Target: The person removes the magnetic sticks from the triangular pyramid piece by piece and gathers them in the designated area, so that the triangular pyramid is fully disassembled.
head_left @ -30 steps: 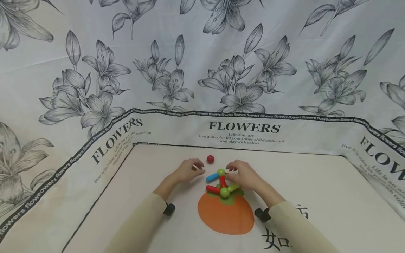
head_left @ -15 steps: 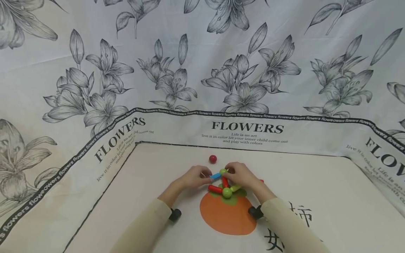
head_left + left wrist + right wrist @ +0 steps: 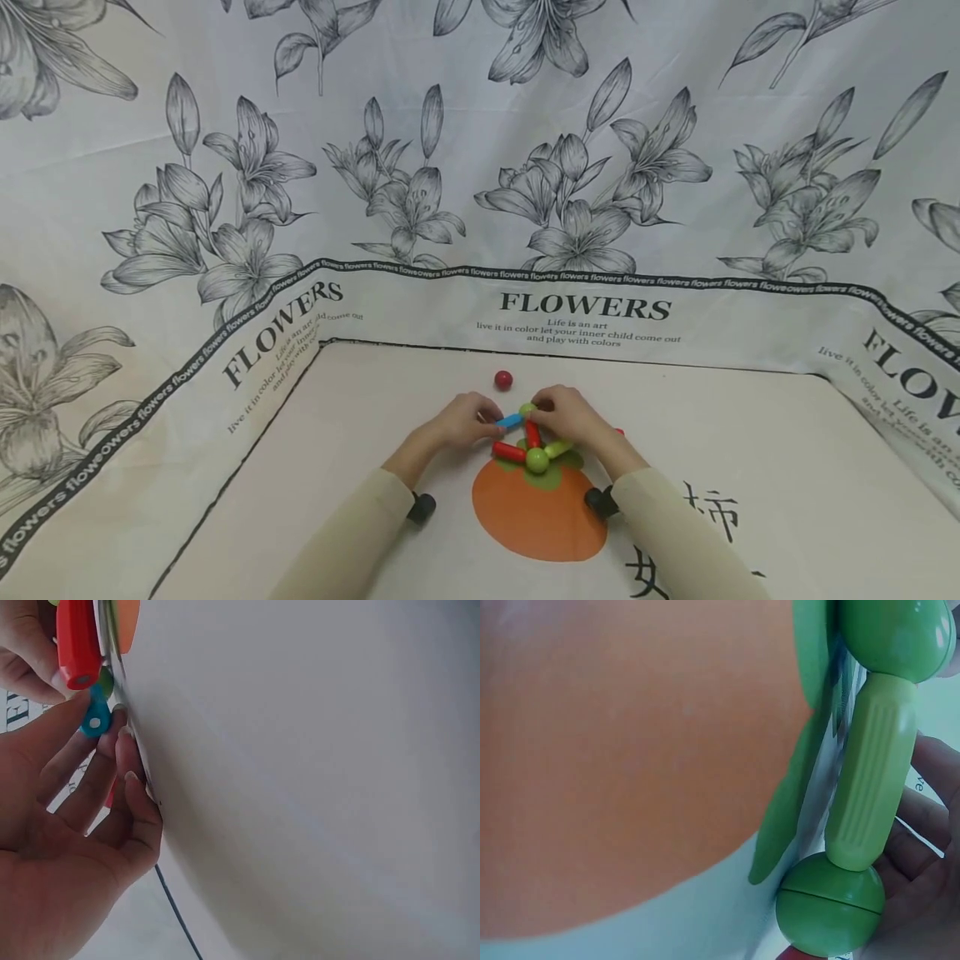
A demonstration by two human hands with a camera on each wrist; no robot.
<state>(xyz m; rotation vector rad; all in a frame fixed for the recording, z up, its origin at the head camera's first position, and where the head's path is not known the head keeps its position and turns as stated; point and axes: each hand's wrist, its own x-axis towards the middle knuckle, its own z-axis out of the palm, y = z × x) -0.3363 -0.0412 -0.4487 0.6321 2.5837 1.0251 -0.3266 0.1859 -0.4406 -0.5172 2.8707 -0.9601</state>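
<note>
Between finger and thumb, my left hand [image 3: 467,419] pinches a blue rod [image 3: 511,422], whose holed end faces the left wrist camera. The rod's other end meets a light green ball [image 3: 527,409], which my right hand [image 3: 576,417] grips and partly covers. A red rod [image 3: 533,433] joins that ball to a nearer green ball [image 3: 537,460]. From the nearer ball a second red rod [image 3: 507,452] points left and a yellow-green rod [image 3: 558,449] points right. In the right wrist view, the yellow-green rod [image 3: 874,769] ends at another green ball [image 3: 830,904] with a red piece below.
A loose red ball [image 3: 503,380] lies beyond the hands. Under the joined pieces, the white tablecloth bears an orange persimmon print [image 3: 538,521] and black characters [image 3: 711,508] to its right. A flower-printed cloth wall [image 3: 570,208] stands along the back and sides.
My left hand has moved right and taken hold of the blue rod. My right hand has come onto the far green ball. Over the last half second both stay nearly still.
</note>
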